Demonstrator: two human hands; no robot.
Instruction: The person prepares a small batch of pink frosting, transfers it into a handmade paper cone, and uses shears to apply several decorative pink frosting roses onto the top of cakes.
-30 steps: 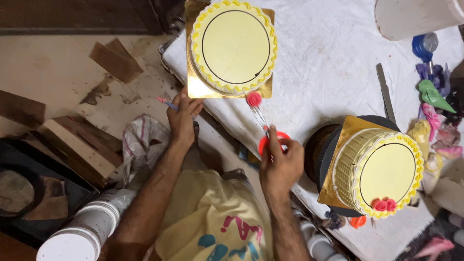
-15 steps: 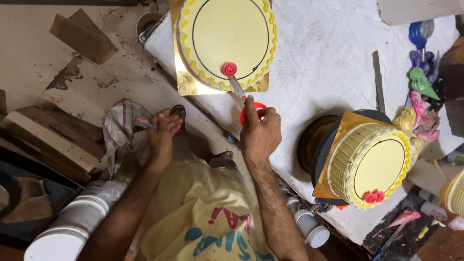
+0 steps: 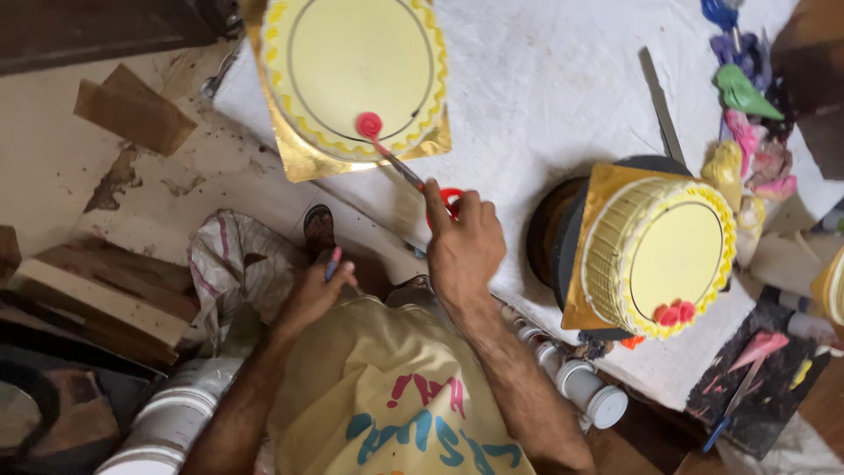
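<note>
a: right hand (image 3: pixel 464 251) is gripping red-handled scissors (image 3: pixel 413 176), fingers closed round the handle, carrying a red icing flower (image 3: pixel 368 124) on the blade tips over the yellow cake (image 3: pixel 356 70) on its gold board.

b: and the left hand (image 3: pixel 312 295)?

a: hanging off the desk (image 3: pixel 545 97), fingers curled round a small pen-like tool (image 3: pixel 333 262). a 2nd cake (image 3: pixel 664 255) is sitting on the turntable to the right.

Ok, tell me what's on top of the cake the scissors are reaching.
A red icing rose sits on the yellow cake, carried on scissors in the right hand. The blade tips under it are hidden.
</note>
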